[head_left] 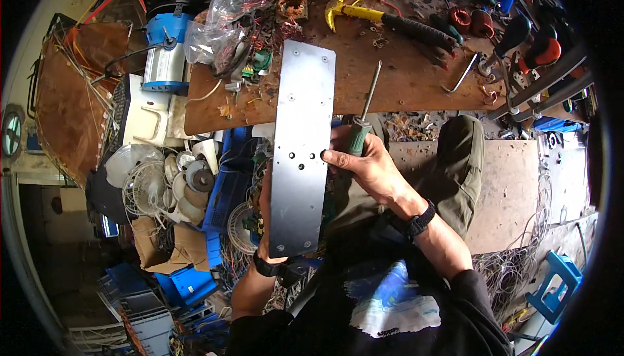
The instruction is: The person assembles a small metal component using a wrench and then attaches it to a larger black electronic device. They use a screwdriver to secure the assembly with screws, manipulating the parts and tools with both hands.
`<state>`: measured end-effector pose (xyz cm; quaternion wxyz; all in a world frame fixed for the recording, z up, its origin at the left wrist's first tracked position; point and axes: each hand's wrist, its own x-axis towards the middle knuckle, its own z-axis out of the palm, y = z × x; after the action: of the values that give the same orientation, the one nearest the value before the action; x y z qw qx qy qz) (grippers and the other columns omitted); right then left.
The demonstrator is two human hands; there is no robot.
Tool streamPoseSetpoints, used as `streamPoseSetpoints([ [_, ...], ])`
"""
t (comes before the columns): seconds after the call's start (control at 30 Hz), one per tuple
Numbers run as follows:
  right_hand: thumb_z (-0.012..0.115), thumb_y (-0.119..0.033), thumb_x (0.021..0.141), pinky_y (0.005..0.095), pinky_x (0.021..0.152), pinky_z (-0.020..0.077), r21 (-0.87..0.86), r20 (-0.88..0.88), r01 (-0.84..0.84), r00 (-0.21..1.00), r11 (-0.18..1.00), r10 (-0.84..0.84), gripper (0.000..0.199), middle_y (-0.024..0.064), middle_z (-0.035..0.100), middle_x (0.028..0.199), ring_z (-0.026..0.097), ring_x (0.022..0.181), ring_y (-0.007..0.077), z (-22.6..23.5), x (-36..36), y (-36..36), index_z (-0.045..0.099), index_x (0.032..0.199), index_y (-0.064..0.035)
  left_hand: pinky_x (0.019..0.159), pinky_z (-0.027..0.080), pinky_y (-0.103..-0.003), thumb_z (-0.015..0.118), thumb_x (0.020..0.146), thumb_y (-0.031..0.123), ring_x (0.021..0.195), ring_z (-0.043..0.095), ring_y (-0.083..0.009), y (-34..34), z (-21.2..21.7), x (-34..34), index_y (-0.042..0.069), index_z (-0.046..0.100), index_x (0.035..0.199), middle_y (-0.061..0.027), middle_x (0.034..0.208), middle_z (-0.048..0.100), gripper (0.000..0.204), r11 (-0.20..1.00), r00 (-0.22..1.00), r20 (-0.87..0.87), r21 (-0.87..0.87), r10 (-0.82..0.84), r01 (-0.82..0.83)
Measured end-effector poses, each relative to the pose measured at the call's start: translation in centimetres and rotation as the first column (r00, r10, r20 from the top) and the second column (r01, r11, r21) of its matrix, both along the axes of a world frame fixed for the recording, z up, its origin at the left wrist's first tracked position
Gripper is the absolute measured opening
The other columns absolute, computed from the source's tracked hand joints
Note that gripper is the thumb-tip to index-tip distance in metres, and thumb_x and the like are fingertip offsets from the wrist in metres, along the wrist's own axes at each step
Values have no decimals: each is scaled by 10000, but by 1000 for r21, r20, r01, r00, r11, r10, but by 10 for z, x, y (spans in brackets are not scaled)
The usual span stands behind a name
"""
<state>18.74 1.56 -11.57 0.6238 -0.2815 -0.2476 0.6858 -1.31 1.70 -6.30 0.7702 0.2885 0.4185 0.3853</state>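
Observation:
A long grey metal plate (300,135) with several screws and holes stands upright in front of me. My left hand (264,210) holds it from behind on its left side; most of that hand and its fingers are hidden by the plate. Closed round the green handle of a screwdriver (357,136) is my right hand (369,166). The screwdriver's shaft points up and away, clear of the plate. My right thumb touches the plate's right edge beside the three dark holes. Bits of green show behind the plate's lower right edge, too little to make out.
On the wooden bench (364,83) lie a yellow claw hammer (390,21), copper coils (471,22), a hex key (461,73) and plastic bags (224,31). Blue bins (224,180), fan parts (172,184) and a cardboard box (172,245) crowd the left. A blue stool (556,284) stands lower right.

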Motion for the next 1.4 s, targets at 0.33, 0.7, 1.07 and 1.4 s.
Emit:
streamPoseSetpoints([
  [0.33, 781, -112, 925, 272, 857, 538, 31, -12, -91, 996, 995, 92, 292, 28, 739, 968, 668, 887, 88, 0, 10, -3, 690, 1173, 14, 1106, 479, -481, 314, 1069, 588, 1211, 639, -332, 2, -2, -2, -9, 459, 1471, -232, 1357, 609, 734, 986, 956, 293, -155, -9, 56],
  [0.7, 792, -107, 917, 272, 887, 541, 42, 74, -66, 995, 997, 63, 302, 28, 740, 1006, 674, 934, 103, 4, 12, -3, 689, 1175, 12, 1068, 506, -434, 318, 1051, 637, 1205, 643, -329, 2, -14, -7, -26, 459, 1467, -230, 1360, 611, 795, 987, 921, 385, -116, -54, 107],
  [1.07, 838, -118, 876, 297, 860, 542, -12, -20, 1, 1000, 1000, -1, 366, 7, 688, 1027, 643, 937, 125, -13, 3, -2, 651, 1179, -30, 955, 536, -386, 552, 1044, 447, 1159, 619, -193, -7, -8, 0, 102, 580, 1341, -56, 1283, 640, 456, 992, 989, -91, 48, 118, -114],
  [1.4, 595, -15, 955, 285, 688, 522, -172, -282, -50, 960, 984, 0, 205, 73, 696, 1029, 636, 811, 170, -38, 10, -18, 630, 1157, -14, 1021, 445, -432, 682, 983, 231, 1118, 570, -285, 4, -10, 6, 89, 291, 1121, -264, 1251, 579, 439, 363, 761, -564, 815, 321, 451],
])
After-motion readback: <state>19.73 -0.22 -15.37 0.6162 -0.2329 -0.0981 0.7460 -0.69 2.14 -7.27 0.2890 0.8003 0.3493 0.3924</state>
